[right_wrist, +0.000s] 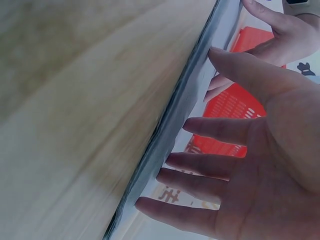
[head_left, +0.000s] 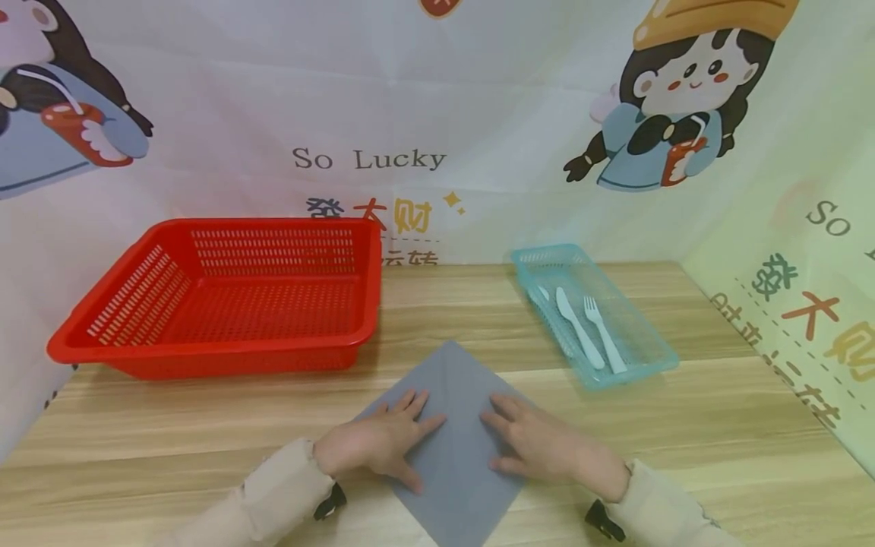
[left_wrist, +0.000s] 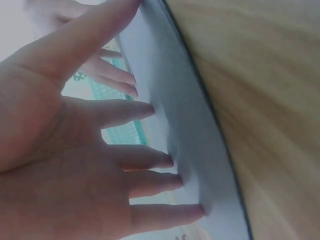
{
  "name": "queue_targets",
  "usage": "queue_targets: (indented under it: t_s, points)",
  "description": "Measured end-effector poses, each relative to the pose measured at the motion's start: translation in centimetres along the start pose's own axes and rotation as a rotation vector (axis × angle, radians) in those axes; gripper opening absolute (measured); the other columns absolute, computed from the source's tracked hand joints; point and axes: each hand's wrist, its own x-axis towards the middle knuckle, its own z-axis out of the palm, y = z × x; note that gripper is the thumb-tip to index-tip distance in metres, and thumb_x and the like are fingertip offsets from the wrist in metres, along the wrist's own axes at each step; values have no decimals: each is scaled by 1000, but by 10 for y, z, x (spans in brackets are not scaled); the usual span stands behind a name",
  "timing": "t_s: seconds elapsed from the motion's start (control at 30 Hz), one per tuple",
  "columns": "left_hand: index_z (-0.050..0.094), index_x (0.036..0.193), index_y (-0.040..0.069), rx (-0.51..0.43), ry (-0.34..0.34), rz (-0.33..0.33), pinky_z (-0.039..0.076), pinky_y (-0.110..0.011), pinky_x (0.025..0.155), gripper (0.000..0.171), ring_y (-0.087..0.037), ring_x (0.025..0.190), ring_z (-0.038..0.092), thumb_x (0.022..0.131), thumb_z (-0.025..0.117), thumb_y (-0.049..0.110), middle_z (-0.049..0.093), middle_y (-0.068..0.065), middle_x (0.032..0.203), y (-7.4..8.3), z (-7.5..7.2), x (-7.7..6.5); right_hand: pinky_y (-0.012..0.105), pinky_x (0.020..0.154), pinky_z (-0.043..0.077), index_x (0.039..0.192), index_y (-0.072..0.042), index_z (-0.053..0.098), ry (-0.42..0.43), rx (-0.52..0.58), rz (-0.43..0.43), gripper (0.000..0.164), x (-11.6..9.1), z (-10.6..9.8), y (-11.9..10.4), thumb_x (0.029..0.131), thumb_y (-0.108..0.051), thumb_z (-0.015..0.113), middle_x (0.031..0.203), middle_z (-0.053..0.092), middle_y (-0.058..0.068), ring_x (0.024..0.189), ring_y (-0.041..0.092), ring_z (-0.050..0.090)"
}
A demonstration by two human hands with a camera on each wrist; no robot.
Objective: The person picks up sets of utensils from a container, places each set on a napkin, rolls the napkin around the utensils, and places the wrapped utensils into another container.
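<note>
A grey folded napkin (head_left: 447, 444) lies flat on the wooden table, one corner pointing away from me. A faint crease runs down its middle, and layered edges show in the right wrist view. My left hand (head_left: 379, 441) rests on its left side with fingers spread. Over on the right side, my right hand (head_left: 540, 441) touches it with straight, parted fingertips. In the left wrist view, the fingertips of the left hand (left_wrist: 75, 150) press on the grey surface (left_wrist: 185, 110). The right wrist view has the right hand (right_wrist: 260, 140) fingertips along the napkin's edge (right_wrist: 175, 110).
A red perforated basket (head_left: 232, 351) stands at the back left. At the back right a light-blue plastic tray (head_left: 636, 327) holds a white fork (head_left: 604, 334) and white knives (head_left: 579, 328). A printed cloth backdrop (head_left: 506, 152) encloses the table (head_left: 718, 425).
</note>
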Motion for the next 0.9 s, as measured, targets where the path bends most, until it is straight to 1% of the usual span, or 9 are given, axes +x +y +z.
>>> queue_targets:
  t_s: [0.3, 0.4, 0.47, 0.53, 0.6, 0.67, 0.7, 0.77, 0.9]
  points:
    - [33, 138, 11, -14, 1, 1, 19, -51, 104, 86, -35, 133, 11, 66, 75, 37, 15, -20, 145, 0, 0, 1, 44, 95, 37, 119, 7, 50, 7, -24, -9, 59, -1, 1, -1, 81, -35, 61, 123, 44, 30, 114, 39, 44]
    - [35, 136, 11, 1, 17, 6, 21, -51, 103, 84, -36, 133, 14, 67, 75, 36, 18, -21, 144, 0, -1, 2, 44, 94, 38, 120, 7, 50, 6, -22, -8, 59, -1, 2, -1, 81, -36, 61, 123, 44, 29, 114, 39, 44]
    - [38, 134, 9, 14, 40, 19, 23, -52, 102, 81, -37, 131, 18, 67, 75, 36, 22, -22, 142, 0, -1, 3, 44, 93, 39, 120, 6, 50, 0, -10, -2, 58, -1, 2, 0, 81, -36, 60, 124, 44, 29, 114, 39, 44]
    - [42, 131, 6, 38, 74, 46, 27, -51, 100, 76, -38, 128, 26, 69, 74, 37, 30, -24, 138, 0, -3, 5, 44, 91, 41, 119, 6, 50, -6, 19, 10, 57, -1, 1, 2, 81, -35, 60, 124, 44, 29, 112, 40, 46]
    - [46, 126, 2, 64, 112, 85, 33, -47, 97, 71, -37, 121, 37, 70, 74, 37, 40, -24, 130, -1, -7, 9, 43, 90, 42, 119, 6, 51, -13, 48, 24, 55, 0, 0, 4, 82, -34, 60, 123, 45, 27, 110, 39, 48]
    - [49, 120, -1, 84, 143, 128, 39, -42, 93, 66, -34, 111, 46, 70, 73, 35, 48, -22, 119, -3, -13, 12, 42, 89, 43, 118, 5, 51, -12, 71, 31, 53, 1, -1, 6, 82, -33, 60, 122, 47, 26, 108, 37, 51]
    - [51, 115, -2, 91, 155, 151, 42, -39, 89, 62, -31, 105, 50, 71, 73, 35, 53, -20, 111, -4, -16, 15, 41, 88, 44, 118, 5, 52, -6, 78, 31, 52, 2, -2, 7, 82, -32, 60, 120, 49, 25, 106, 36, 52]
    - [52, 112, -5, 76, 165, 190, 44, -36, 86, 59, -30, 98, 54, 72, 73, 32, 57, -18, 104, -7, -22, 19, 38, 87, 45, 116, 5, 53, 13, 83, 18, 49, 4, -4, 10, 82, -30, 60, 116, 52, 22, 103, 32, 55]
    - [50, 114, -9, -6, 175, 245, 42, -36, 88, 54, -30, 101, 54, 77, 68, 26, 58, -20, 106, -11, -35, 29, 35, 82, 48, 111, 5, 55, 84, 89, -15, 42, 7, -7, 17, 81, -24, 62, 107, 58, 18, 95, 28, 58]
